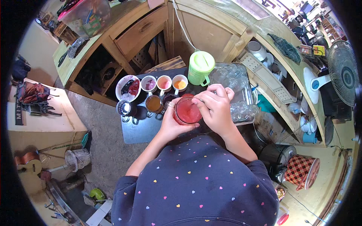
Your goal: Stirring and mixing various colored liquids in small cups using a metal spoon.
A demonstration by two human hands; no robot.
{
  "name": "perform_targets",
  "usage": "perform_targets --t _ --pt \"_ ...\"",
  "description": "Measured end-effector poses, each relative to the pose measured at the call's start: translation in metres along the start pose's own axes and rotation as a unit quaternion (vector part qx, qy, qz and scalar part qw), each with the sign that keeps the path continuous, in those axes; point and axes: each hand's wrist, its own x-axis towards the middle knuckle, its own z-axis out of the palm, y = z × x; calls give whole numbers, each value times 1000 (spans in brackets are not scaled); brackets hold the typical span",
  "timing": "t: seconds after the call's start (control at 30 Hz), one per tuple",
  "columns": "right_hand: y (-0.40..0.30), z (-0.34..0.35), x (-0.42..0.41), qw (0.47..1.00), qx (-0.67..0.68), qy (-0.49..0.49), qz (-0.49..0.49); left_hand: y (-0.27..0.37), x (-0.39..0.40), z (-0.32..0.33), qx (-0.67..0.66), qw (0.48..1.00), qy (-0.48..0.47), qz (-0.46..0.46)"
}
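Note:
Around a glass of red liquid (187,112) my left hand (169,124) is wrapped, just in front of my body. The fingers of my right hand (216,108) pinch a thin utensil at the glass's rim; its lower end is hidden. Beyond stand three white cups with pink (149,84), reddish (164,83) and orange (180,84) contents. To their left is a white bowl (120,84) holding dark and red pieces that look like gelatin. Nearer are a mug of brown liquid (154,103), a mug of dark liquid (168,99) and a glass mug (124,108).
A light-green lidded pitcher (200,67) stands at the table's (137,137) far side. Right of it, a clear tray (246,123) holds several glass mugs (233,77). Wooden counters (142,26) curve around the back. An electric fan (343,75) stands on the right counter.

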Motion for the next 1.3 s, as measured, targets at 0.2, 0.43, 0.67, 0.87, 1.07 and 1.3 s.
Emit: perform_targets --t 0.2,0.43,0.67,0.87,1.07,1.3 --pt "-2 3 -4 997 76 -27 -15 4 3 -2 -33 999 -7 -6" --pt "0 -2 3 988 106 -107 -37 5 2 -1 -44 999 -8 -16" --pt "7 2 3 992 65 -100 -38 3 4 -1 -28 1000 -10 0" --pt "1 4 4 999 -4 -41 -17 -1 2 0 -6 1000 12 10" --pt "2 3 2 995 87 -50 -23 1 0 -1 -11 1000 -3 1" --pt "0 -1 0 994 97 -53 2 2 0 0 -27 1000 -6 -14"
